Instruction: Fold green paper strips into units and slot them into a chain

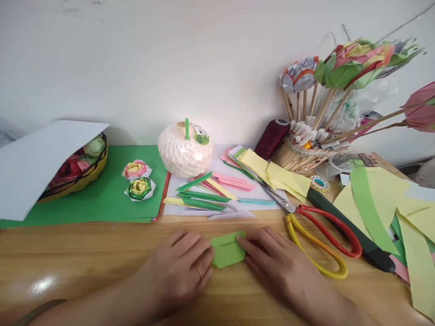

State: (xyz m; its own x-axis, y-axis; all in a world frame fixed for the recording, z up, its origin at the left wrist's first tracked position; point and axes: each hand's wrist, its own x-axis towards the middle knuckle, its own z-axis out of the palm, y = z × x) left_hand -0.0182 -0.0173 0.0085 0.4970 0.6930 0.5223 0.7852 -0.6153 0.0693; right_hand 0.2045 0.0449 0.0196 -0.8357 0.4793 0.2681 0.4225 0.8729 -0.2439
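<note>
Between my two hands, low on the wooden table, lies a small piece of light green folded paper (228, 251) with a crease along its upper part and slanted corners. My left hand (185, 260) grips its left edge with the fingertips; a thin ring is on one finger. On the right edge, the fingers of my right hand (273, 258) pinch the paper, one fingertip resting at its top corner. Just beyond are folded paper strips (204, 194) in green, pink and yellow. Scissors (316, 226) with red and yellow handles lie right of my right hand.
Two paper flowers (139, 188) sit on green sheets (84, 210). A white coconut (186, 149) with a green straw stands behind. At right are a thread spool (273, 138), a basket (295, 156) of paper flowers on sticks, and yellow paper scraps (421, 262).
</note>
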